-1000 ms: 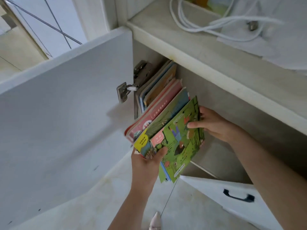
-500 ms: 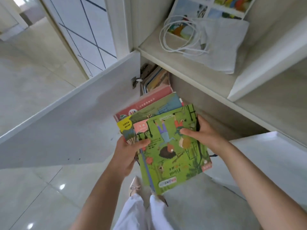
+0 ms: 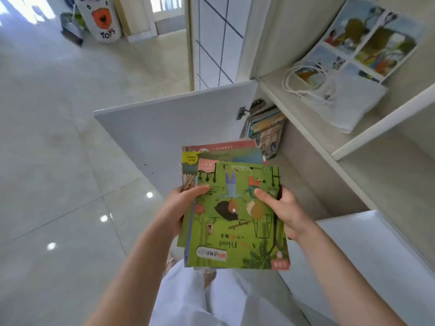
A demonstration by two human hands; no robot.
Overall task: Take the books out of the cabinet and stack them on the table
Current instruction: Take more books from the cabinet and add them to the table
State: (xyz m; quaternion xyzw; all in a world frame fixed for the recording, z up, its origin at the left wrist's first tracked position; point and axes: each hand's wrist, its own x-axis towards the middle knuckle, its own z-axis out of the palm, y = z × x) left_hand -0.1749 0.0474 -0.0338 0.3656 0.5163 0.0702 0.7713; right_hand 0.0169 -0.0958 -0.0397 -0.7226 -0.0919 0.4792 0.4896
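We see the carrying step. The left hand point(image 3: 175, 209) and right hand point(image 3: 283, 211) each keep a clenched grip on opposite edges of a fanned bundle of books point(image 3: 235, 208), thumbs on the green cover, held flat above the floor. Beyond the grip, more books point(image 3: 266, 130) stand in the cabinet point(image 3: 303, 147) behind its open door point(image 3: 169, 128). Next, we judge, comes a turn toward the desk, which lies out of view. The lower covers are largely hidden.
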